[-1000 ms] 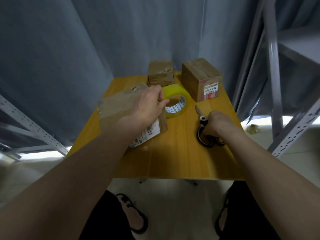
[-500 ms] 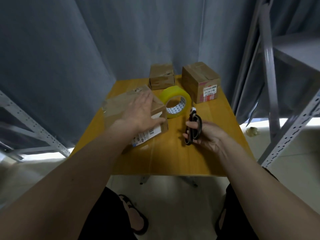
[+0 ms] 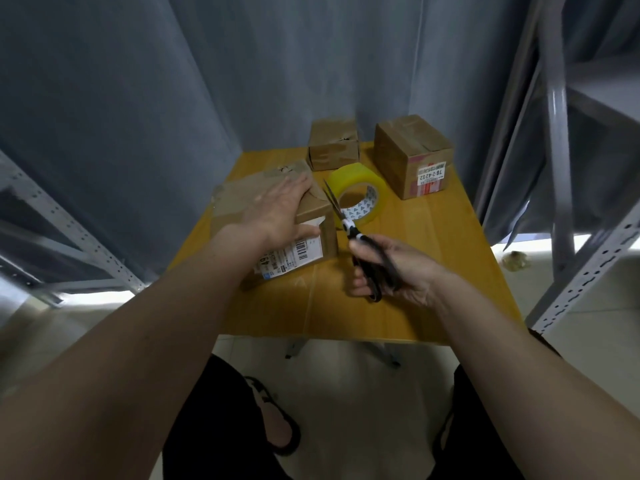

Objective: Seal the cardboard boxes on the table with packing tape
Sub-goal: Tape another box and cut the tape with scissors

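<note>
We have our left hand laid flat, fingers straight, on top of the nearest cardboard box, which sits at the left of the bench with its barcode label facing us. In our judgement the palm is there to pin the flaps and the fresh tape down so the box does not shift while the tape is cut. Our right hand is curled round the black handles of the scissors, holding them with the blades pointing up and away, tips just beside the box's far right corner and across the front of the yellow roll of packing tape. The roll stands tilted just behind that box, between it and the two other boxes: a small box at the back edge and a taller box at the back right, both well apart from our hands.

We cannot make out a strand of tape running from the roll to the box; clear tape in this dim light may simply not show, so where exactly the cut should fall is a guess. The blades look slightly parted. The box's left side is hidden behind our forearm, and whether the two rear boxes are fully sealed is hard to tell.
</note>
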`<state>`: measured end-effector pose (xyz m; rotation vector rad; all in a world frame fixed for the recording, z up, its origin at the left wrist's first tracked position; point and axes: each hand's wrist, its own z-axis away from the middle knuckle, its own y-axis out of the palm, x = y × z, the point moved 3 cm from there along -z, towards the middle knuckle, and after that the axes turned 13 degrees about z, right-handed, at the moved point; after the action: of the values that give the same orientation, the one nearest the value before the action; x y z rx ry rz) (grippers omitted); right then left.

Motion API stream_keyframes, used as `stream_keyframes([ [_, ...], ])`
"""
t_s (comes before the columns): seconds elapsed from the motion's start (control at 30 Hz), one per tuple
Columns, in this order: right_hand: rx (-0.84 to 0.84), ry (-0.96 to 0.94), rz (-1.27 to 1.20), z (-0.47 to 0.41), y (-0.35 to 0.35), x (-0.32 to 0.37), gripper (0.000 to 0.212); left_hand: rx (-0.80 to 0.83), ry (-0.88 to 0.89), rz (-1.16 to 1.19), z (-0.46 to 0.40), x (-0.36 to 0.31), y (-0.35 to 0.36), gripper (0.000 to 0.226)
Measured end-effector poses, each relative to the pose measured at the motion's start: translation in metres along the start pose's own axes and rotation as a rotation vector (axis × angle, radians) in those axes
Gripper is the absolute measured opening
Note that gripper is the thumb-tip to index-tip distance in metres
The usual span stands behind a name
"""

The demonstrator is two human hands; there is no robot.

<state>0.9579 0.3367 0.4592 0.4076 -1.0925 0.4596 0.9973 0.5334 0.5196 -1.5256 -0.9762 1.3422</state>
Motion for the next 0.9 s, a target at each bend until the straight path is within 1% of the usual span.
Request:
stream_keyframes([
  [0.07,-0.006,0.035,0.026,-0.002,-0.002,-0.003,0.076,-0.029,0.005,0.002,0.002,-0.001,0.0,0.1],
  [0.1,-0.002,0.049,0.038,-0.003,-0.003,-0.003,0.078,-0.037,0.008,0.002,0.003,-0.001,0.0,0.1],
  [0.2,0.024,0.081,0.074,-0.004,-0.006,-0.003,0.073,-0.018,-0.008,0.021,0.003,0.0,0.0,0.102],
  [0.3,0.058,0.096,0.067,-0.008,-0.006,0.0,0.07,0.051,-0.045,-0.001,0.0,0.002,-0.001,0.106],
  [0.4,0.095,0.094,0.063,-0.013,-0.006,0.004,0.069,0.119,-0.142,-0.027,-0.002,0.005,0.0,0.103],
  [0.5,0.109,0.086,0.068,-0.019,-0.004,0.009,0.067,0.141,-0.23,-0.068,0.0,0.006,0.001,0.104],
  [0.63,0.119,0.061,0.067,-0.027,-0.002,0.018,0.064,0.171,-0.247,-0.055,0.001,0.002,-0.002,0.11],
  [0.7,0.126,0.061,0.057,-0.03,-0.003,0.021,0.064,0.187,-0.264,0.027,0.0,-0.002,-0.01,0.1],
  [0.77,0.141,0.068,0.05,-0.033,-0.004,0.023,0.063,0.148,-0.26,0.109,-0.005,-0.01,-0.02,0.078],
  [0.8,0.151,0.071,0.046,-0.034,-0.005,0.023,0.063,0.096,-0.254,0.116,-0.009,-0.015,-0.026,0.067],
  [0.87,0.175,0.075,0.043,-0.034,-0.005,0.023,0.062,-0.059,-0.237,0.091,-0.023,-0.025,-0.037,0.046],
  [0.9,0.187,0.079,0.045,-0.034,-0.005,0.022,0.062,-0.129,-0.219,0.092,-0.032,-0.03,-0.04,0.039],
])
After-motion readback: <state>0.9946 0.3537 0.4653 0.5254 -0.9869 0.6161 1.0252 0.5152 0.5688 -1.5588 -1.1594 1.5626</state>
